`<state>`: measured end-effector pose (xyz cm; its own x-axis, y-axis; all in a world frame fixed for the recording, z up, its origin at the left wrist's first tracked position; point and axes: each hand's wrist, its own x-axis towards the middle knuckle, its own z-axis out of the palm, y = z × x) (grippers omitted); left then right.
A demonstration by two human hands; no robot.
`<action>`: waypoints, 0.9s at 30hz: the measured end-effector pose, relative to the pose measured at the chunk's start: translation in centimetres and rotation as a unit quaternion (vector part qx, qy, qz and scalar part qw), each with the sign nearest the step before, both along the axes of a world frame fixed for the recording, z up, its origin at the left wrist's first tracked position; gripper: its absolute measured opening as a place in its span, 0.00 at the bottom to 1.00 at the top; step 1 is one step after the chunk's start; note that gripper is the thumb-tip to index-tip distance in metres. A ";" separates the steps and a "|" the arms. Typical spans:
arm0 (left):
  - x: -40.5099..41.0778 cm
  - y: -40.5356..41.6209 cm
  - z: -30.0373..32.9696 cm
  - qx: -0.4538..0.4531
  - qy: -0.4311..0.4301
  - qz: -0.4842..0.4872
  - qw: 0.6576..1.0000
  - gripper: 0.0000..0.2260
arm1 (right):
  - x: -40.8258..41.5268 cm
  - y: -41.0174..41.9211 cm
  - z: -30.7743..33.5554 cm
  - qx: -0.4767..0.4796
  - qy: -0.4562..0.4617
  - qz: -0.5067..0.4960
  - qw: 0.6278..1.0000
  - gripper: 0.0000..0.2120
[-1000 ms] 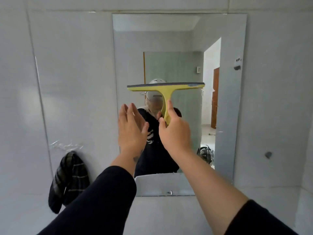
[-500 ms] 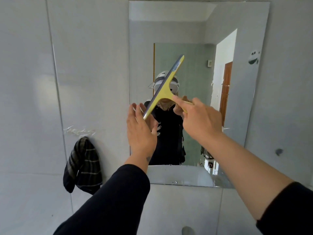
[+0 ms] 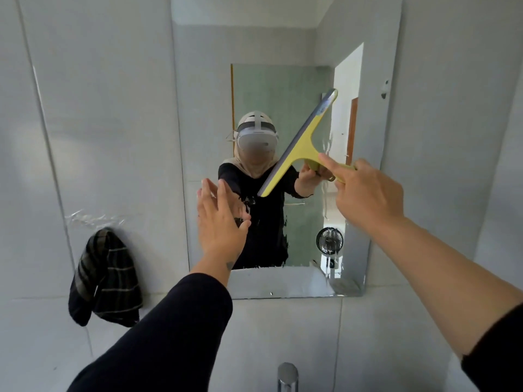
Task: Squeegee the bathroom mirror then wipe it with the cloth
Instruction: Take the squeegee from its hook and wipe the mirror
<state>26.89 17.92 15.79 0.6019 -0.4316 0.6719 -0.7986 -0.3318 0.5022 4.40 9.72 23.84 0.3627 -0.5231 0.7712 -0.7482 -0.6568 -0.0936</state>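
Observation:
A tall rectangular mirror (image 3: 203, 108) hangs on the white tiled wall ahead. My right hand (image 3: 365, 193) grips the handle of a yellow squeegee (image 3: 300, 145), index finger stretched along the handle. Its grey-edged blade is tilted diagonally, upper end to the right, in front of the mirror's right half. Whether the blade touches the glass I cannot tell. My left hand (image 3: 220, 222) is raised with fingers apart near the mirror's lower left, holding nothing. A dark striped cloth (image 3: 104, 278) hangs on the wall left of the mirror.
A chrome tap top (image 3: 287, 376) shows at the bottom edge. Wet streaks and droplets mark the mirror's right and lower parts. The mirror reflects a person, a small fan and a doorway. Clear tape (image 3: 93, 217) sticks to the wall above the cloth.
The squeegee turned from level to diagonal and my right hand carried it to the right. The camera view dropped, so the mirror's bottom edge and the tap now show.

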 end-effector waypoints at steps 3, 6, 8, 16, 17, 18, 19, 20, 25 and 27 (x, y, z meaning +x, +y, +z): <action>0.2 -0.1 -0.1 0.000 -0.002 0.000 1.000 0.42 | -1.5 -0.8 -0.4 0.024 -0.015 -0.022 0.999 0.29; 0.2 -0.1 -0.3 0.004 -0.003 -0.002 1.000 0.43 | -2.6 -1.4 -1.1 0.058 -0.039 -0.029 0.997 0.26; 0.2 -0.1 -0.3 0.006 0.002 -0.002 1.000 0.44 | -3.0 -1.5 -1.7 0.087 -0.059 -0.022 0.994 0.26; 0.0 0.0 -0.2 -0.001 0.004 -0.020 1.000 0.45 | -1.0 -0.1 -5.5 0.209 -0.174 0.039 0.961 0.27; 0.0 0.1 -0.2 -0.002 0.004 -0.019 1.000 0.45 | -0.3 0.3 -5.8 0.221 -0.192 0.048 0.955 0.27; 0.0 0.1 -0.2 -0.003 0.004 -0.018 1.000 0.45 | 0.4 0.8 -6.2 0.230 -0.212 0.060 0.948 0.27; 0.0 0.1 -0.2 -0.004 0.005 -0.017 1.000 0.44 | 1.1 1.3 -6.6 0.239 -0.232 0.074 0.940 0.27; 0.1 0.2 -0.2 -0.004 0.006 -0.017 1.000 0.44 | 1.9 1.9 -6.9 0.252 -0.253 0.088 0.930 0.27; 0.6 1.4 0.1 -0.019 -0.024 -0.018 0.999 0.41 | 6.1 4.8 -7.9 0.288 -0.319 0.145 0.892 0.29; 1.2 2.1 0.0 -0.042 -0.035 -0.012 0.998 0.40 | 7.6 5.9 -8.2 0.286 -0.320 0.164 0.888 0.29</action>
<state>28.12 20.02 15.83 0.5425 -0.3849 0.7467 -0.8398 -0.2710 0.4704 11.99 15.57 15.66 0.1506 -0.8427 0.5169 -0.1996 -0.5380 -0.8190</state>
